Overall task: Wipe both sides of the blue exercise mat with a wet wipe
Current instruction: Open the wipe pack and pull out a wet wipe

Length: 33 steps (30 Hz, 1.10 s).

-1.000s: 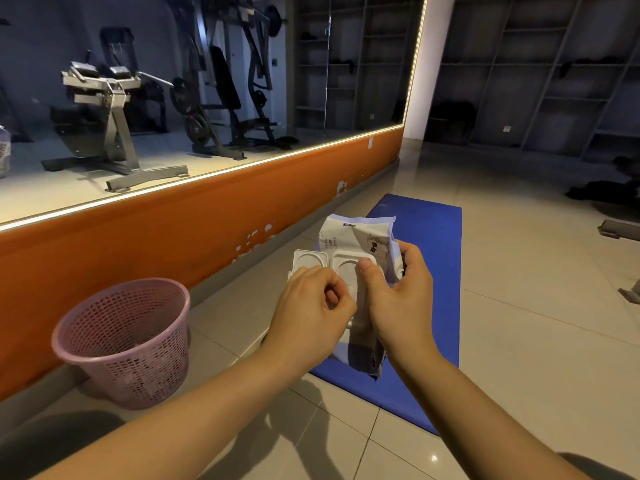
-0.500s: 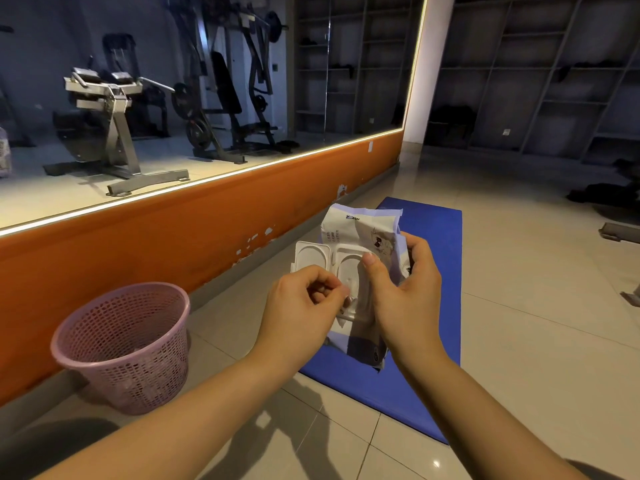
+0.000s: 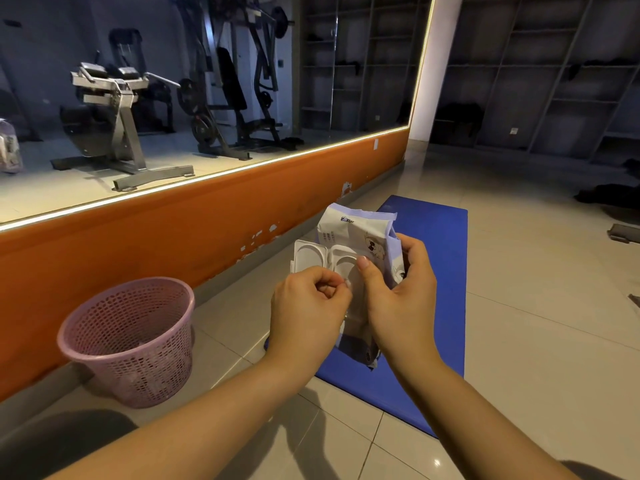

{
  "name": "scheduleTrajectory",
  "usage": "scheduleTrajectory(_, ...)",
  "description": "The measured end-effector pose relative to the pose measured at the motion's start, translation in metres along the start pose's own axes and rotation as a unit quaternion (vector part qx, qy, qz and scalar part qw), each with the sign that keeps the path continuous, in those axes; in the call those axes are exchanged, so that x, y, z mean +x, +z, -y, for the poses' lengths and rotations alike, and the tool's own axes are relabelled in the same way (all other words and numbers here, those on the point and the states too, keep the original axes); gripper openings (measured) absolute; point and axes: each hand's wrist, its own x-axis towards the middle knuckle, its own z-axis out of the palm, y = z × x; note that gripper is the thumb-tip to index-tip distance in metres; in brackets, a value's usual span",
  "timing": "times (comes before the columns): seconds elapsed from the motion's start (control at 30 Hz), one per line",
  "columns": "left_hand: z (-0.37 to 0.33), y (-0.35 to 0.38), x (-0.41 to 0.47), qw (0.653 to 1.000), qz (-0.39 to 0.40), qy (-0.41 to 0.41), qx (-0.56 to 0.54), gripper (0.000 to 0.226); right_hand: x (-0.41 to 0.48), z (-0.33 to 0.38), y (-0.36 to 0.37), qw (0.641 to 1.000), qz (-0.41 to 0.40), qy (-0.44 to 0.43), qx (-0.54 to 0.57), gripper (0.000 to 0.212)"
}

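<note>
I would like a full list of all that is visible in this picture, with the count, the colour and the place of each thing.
exercise mat: 1, blue, flat on the floor, below and beyond the hands.
wet wipe pack: 1, white and pale purple, held above the mat, white lid open to the left.
basket: 1, pink, on the floor at the left, near the wall.
wall band: 1, orange, along the left.
glass panel: 1, above the band; gym machines show in it.
shelves: several, dark, back right.
floor: pale tiles.
left grip: 1, hand, fingers curled at the pack's opening; what they pinch is too small to tell.
right grip: 1, hand, holds the pack, thumb on its front.
</note>
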Motion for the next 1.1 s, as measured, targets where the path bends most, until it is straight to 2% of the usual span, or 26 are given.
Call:
scheduleTrajectory(0.2,0.000,0.001,-0.001,1.000,0.002,0.023,0.019,0.009,0.000,0.000,0.002,1.000,-0.014,-0.002,0.000,0.037)
scheduleTrajectory(0.43,-0.003,0.001,0.002,0.998,-0.013,0.039,0.042,0.019,-0.001,0.001,0.003,1.000,-0.018,0.005,0.008,0.037)
scheduleTrajectory(0.67,-0.005,-0.003,0.004,0.999,0.034,0.042,0.003,0.016,0.003,0.001,-0.001,1.000,-0.024,0.005,0.020,0.034)
scheduleTrajectory(0.93,-0.005,-0.008,0.004,0.994,0.076,0.074,0.026,0.015,0.009,-0.002,-0.006,0.999,-0.035,0.014,0.011,0.032)
scheduleTrajectory(1.1,-0.005,-0.009,0.005,0.995,0.092,0.035,-0.034,0.014,0.008,-0.002,-0.007,0.999,-0.030,0.010,0.006,0.033)
